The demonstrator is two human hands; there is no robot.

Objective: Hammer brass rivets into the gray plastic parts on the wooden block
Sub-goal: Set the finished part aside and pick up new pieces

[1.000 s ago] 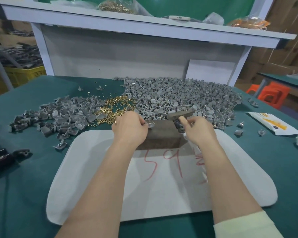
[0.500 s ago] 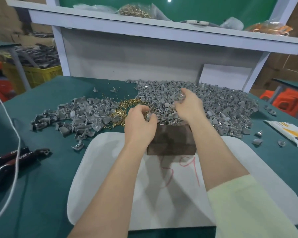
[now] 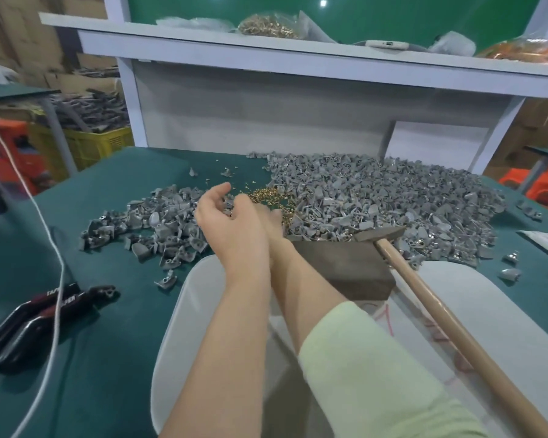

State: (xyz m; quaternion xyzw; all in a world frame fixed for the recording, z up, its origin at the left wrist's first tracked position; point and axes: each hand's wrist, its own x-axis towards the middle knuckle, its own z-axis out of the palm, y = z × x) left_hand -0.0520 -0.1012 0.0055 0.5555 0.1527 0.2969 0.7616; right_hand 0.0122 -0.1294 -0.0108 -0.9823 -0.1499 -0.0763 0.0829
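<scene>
A board (image 3: 184, 311) is lying on the worktop (image 3: 108, 358) nearest the person, and a wooden block (image 3: 345, 267) is sitting at its far edge. A hammer (image 3: 424, 295) is resting with its head at the block's far right corner, its handle running back toward the near right. Behind the block a large heap of plastic parts (image 3: 377, 191) is spreading rightward; a smaller heap (image 3: 159, 222) is lying to the left, with rivets (image 3: 266, 194) between them. Pliers (image 3: 38, 314) are lying at the near left, a cord (image 3: 57, 279) crossing over them. A shelf (image 3: 266, 55) is standing behind everything.
</scene>
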